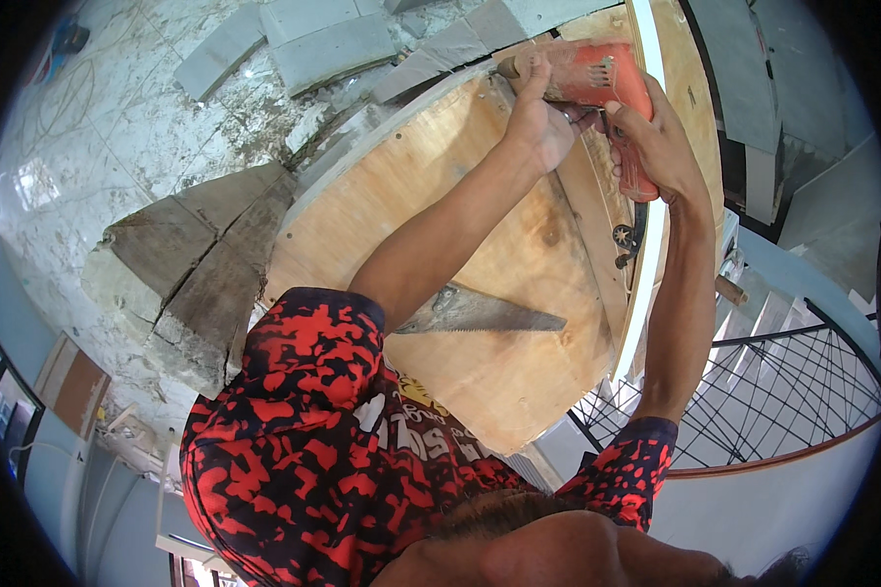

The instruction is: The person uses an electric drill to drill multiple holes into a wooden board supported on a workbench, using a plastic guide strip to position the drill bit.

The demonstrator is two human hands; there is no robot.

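Note:
My right hand [656,147] is wrapped round the handle of a red power drill [597,76] at the upper right. Its body lies sideways, with the dark chuck [508,67] pointing left. At the drill's front end my left hand [541,122] grips near the chuck, some of its fingers tucked beneath the body and partly hidden. Below the handle hangs a black cord with a small chuck key [623,236]. The drill is over a light plywood panel [440,205], on which a handsaw blade [480,311] lies, its other end hidden by my left arm.
A bright white strip [646,284] runs along the panel's right side. Left of the panel sits a rough, cracked block [201,254]. Grey slabs [323,49] lie on the dirty tiled floor [117,108]. At the lower right is a black metal railing [754,391] beside stairs.

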